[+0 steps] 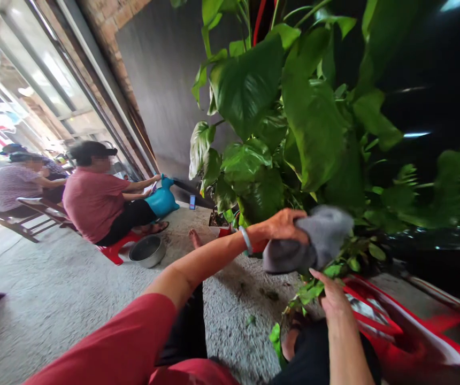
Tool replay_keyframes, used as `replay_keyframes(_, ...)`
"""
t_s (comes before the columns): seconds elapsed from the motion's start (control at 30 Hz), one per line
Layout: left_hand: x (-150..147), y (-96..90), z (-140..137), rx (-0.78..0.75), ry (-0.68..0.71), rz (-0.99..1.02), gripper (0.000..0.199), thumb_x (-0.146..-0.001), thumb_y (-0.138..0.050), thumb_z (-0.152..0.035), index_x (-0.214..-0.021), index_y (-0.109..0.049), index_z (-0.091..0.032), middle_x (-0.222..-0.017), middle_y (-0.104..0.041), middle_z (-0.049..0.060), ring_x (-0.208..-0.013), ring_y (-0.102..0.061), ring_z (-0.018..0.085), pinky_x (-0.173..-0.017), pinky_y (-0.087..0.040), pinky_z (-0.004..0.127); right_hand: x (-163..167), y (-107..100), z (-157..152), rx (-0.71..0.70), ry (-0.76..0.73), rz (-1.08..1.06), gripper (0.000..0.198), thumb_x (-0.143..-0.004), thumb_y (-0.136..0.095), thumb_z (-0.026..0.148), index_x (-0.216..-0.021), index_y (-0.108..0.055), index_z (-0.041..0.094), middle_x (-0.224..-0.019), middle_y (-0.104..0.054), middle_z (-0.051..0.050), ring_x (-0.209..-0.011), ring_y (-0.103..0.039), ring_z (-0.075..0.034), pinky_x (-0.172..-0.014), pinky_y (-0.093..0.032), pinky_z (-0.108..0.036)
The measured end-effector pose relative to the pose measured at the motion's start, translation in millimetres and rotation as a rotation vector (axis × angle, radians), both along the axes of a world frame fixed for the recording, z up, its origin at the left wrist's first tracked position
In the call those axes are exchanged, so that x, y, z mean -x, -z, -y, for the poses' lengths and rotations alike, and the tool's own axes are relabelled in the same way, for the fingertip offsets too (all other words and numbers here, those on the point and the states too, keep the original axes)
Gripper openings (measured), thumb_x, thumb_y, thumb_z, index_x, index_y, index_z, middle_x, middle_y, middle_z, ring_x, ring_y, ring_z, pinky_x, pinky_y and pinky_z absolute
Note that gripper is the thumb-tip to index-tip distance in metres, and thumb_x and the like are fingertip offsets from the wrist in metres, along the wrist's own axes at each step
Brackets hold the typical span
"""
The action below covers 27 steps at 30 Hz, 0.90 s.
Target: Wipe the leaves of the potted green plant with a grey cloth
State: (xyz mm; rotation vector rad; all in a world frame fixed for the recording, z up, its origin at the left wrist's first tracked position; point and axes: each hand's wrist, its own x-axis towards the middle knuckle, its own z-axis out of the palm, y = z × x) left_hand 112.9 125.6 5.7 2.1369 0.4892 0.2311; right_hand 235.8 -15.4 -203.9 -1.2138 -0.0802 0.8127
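Observation:
A crumpled grey cloth (290, 255), blurred on its right side, is bunched in my left hand (288, 224), fingers closed over it. A pale bracelet circles that wrist. Just below the cloth, my right hand (331, 291) is among the small green leaves of a leafy stem (312, 291). One digit stretches toward the cloth's underside; the others are partly hidden, and the hand seems closed round the stem. Large broad leaves of a potted plant (254, 85) rise directly beyond both hands.
A red bag (374, 315) lies right of my right hand. Left are a metal basin (147, 251), a blue animal-shaped toy (161, 199) and a phone (192, 202) on the concrete floor (73, 321). One person sits on a red stool (117, 250); others sit behind. A dark wall stands beyond the plants.

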Motion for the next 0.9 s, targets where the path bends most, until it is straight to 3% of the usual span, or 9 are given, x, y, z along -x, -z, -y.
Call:
replay_keyframes(0.1,-30,4.8,-2,-0.211,-0.246,0.109,0.035,-0.072,-0.081,-0.023,-0.105,-0.072,-0.015,-0.096,-0.068,-0.001,-0.093,-0.065,0.018,-0.08,-0.054,0.026,1,6,-2,0.051,-0.019,-0.054,0.047,-0.094,-0.079,0.049,-0.127,-0.068,0.017,-0.12,-0.072,-0.009,-0.104,-0.071,-0.025,-0.09,-0.063,-0.046)
replay_keyframes(0.2,-29,21.7,2,-0.266,0.064,-0.151,0.034,-0.064,-0.082,-0.015,-0.097,-0.072,-0.017,-0.091,-0.07,0.0,-0.091,-0.067,0.021,-0.08,-0.055,0.029,-2,10,-2,0.047,0.003,-0.039,0.071,-0.055,-0.098,0.048,-0.114,-0.072,0.019,-0.093,-0.075,-0.003,-0.089,-0.072,-0.027,-0.082,-0.064,-0.045)
replay_keyframes(0.3,-3,12.6,-6,-0.203,0.323,-0.313,0.029,-0.061,-0.081,-0.014,-0.088,-0.072,-0.019,-0.083,-0.069,-0.003,-0.088,-0.069,0.02,-0.075,-0.055,0.027,-7,13,4,0.057,0.011,-0.019,0.08,-0.03,-0.096,0.038,-0.104,-0.074,0.021,-0.078,-0.073,0.001,-0.08,-0.071,-0.029,-0.076,-0.063,-0.045)
replay_keyframes(0.43,-5,-16.5,-15,-0.265,0.074,-0.08,0.043,-0.073,-0.082,-0.025,-0.114,-0.074,-0.015,-0.105,-0.075,0.002,-0.1,-0.072,0.022,-0.087,-0.059,0.03,-9,11,8,0.097,0.022,0.013,0.074,-0.024,-0.095,0.03,-0.094,-0.073,0.02,-0.074,-0.071,0.001,-0.076,-0.069,-0.026,-0.071,-0.062,-0.04)
replay_keyframes(0.53,-31,0.3,-4,-0.424,-0.124,0.057,0.063,-0.081,-0.079,-0.026,-0.138,-0.064,-0.004,-0.132,-0.071,0.016,-0.122,-0.068,0.028,-0.104,-0.056,0.034,-4,7,2,0.068,-0.007,0.022,0.073,-0.025,-0.093,0.033,-0.095,-0.073,0.021,-0.079,-0.073,0.0,-0.078,-0.07,-0.027,-0.071,-0.062,-0.04)
replay_keyframes(0.63,-23,34.3,10,-0.387,0.154,-0.244,0.059,-0.073,-0.083,-0.02,-0.13,-0.07,-0.008,-0.122,-0.075,0.014,-0.115,-0.071,0.029,-0.092,-0.058,0.032,1,7,-3,0.037,-0.043,0.02,0.073,-0.027,-0.091,0.034,-0.098,-0.074,0.025,-0.082,-0.076,-0.002,-0.077,-0.07,-0.028,-0.069,-0.063,-0.043)
replay_keyframes(0.7,9,38.3,13,-0.308,0.244,-0.361,0.045,-0.07,-0.082,-0.017,-0.114,-0.074,-0.018,-0.105,-0.076,0.004,-0.105,-0.073,0.026,-0.083,-0.058,0.03,2,8,-2,0.024,-0.061,0.014,0.069,-0.028,-0.091,0.032,-0.095,-0.074,0.026,-0.081,-0.076,-0.003,-0.074,-0.07,-0.028,-0.065,-0.062,-0.043)
replay_keyframes(0.83,92,-27.7,11,-0.171,0.252,-0.329,0.041,-0.067,-0.082,-0.018,-0.107,-0.074,-0.019,-0.093,-0.072,-0.003,-0.095,-0.072,0.021,-0.081,-0.055,0.027,-1,10,0,0.041,-0.011,-0.004,0.06,-0.024,-0.092,0.025,-0.08,-0.069,0.024,-0.068,-0.069,0.002,-0.061,-0.066,-0.023,-0.055,-0.059,-0.036)
replay_keyframes(0.9,112,-74.9,12,-0.313,0.116,-0.117,0.051,-0.073,-0.079,-0.023,-0.122,-0.073,-0.017,-0.107,-0.073,0.001,-0.103,-0.069,0.021,-0.092,-0.054,0.03,0,8,-3,0.048,0.022,-0.005,0.06,-0.022,-0.092,0.022,-0.077,-0.068,0.022,-0.067,-0.068,0.004,-0.059,-0.065,-0.02,-0.049,-0.056,-0.03)
